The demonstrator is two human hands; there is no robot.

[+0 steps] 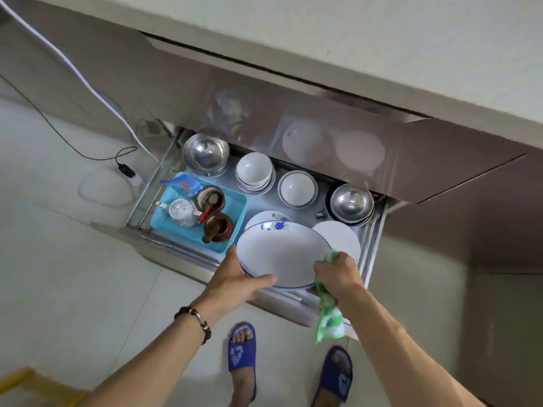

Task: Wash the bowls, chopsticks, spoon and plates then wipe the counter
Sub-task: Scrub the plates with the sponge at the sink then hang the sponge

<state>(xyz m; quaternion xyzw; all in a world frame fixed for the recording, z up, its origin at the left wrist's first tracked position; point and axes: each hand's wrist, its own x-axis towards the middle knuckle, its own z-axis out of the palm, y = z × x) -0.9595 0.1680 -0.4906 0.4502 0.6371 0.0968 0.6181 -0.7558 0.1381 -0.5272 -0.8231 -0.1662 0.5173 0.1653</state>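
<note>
You stand over an open drawer (370, 254) and both your arms reach down and forward into it. Your left hand (235, 282) grips the near left rim of a white plate (282, 254), thumb lying across the rim on top and the fingers under it. Your right hand (338, 276) is closed around a green and white cloth (329, 315) at the plate's right edge; the cloth hangs down below the wrist. The plate is held tilted above other plates (338, 236) in the front of the drawer. Behind it stand white bowls (254, 170) and metal bowls (205, 152), and a blue tray (164, 218) is on the left
</note>
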